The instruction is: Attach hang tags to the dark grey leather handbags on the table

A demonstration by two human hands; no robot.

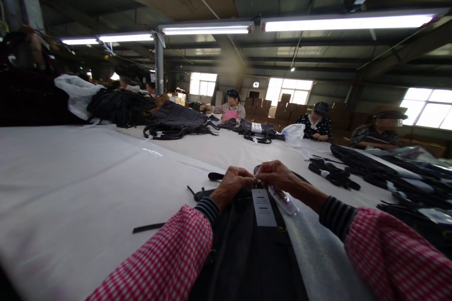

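A person's two bare hands meet at the near middle of a white-covered counter point(88, 188), over the upper end of a black bag point(243, 254) that lies lengthwise toward the wearer. The left hand point(233, 184) and right hand point(277, 174) come together fingertip to fingertip, both pinched narrow at a small pale piece point(255, 177) (too small to identify). Just below the fingers, a grey printed tag point(264, 209) lies on the bag, its lettering unreadable; beside it, under the right hand, is a clear plastic packet point(284, 202). The sleeves point(173, 258) are pink-and-white checked, with dark striped cuffs point(207, 209). A black strap end point(149, 228) sticks out to the left of the bag. On the right of the counter lie bundled black straps point(332, 174) and more dark bags; farther off, another dark bag with looped handles point(167, 130) rests near a crumpled white plastic bag point(293, 134). Three co-workers sit along the far side, one in a pink apron point(230, 115), beneath bright tube lights point(348, 22).
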